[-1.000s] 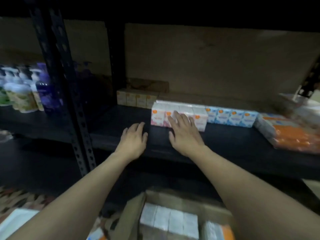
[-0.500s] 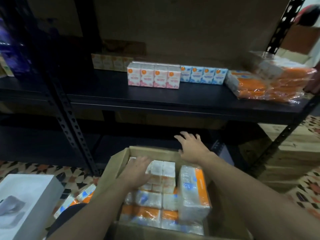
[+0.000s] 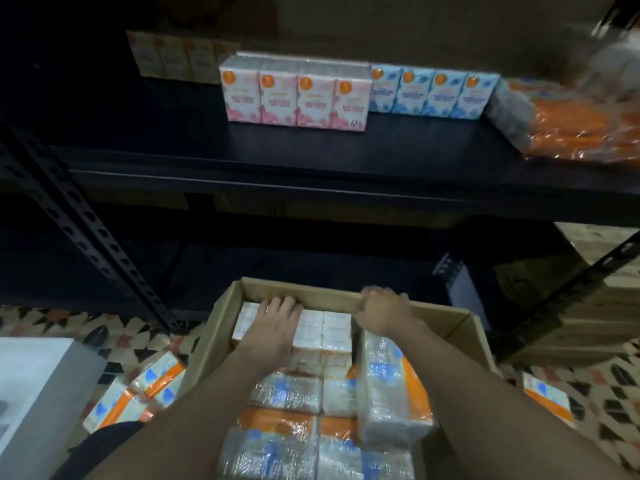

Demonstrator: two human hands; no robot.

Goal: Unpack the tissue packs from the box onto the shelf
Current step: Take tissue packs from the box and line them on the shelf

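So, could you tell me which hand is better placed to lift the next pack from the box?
Probably the left hand: it lies on the white packs, while the right hand grips the box rim.

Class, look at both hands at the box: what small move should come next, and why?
Probably close the left hand around the white packs beneath it and lift. It lies flat on them, not yet gripping, the right hand is at the box rim, and the shelf has bare space in front.
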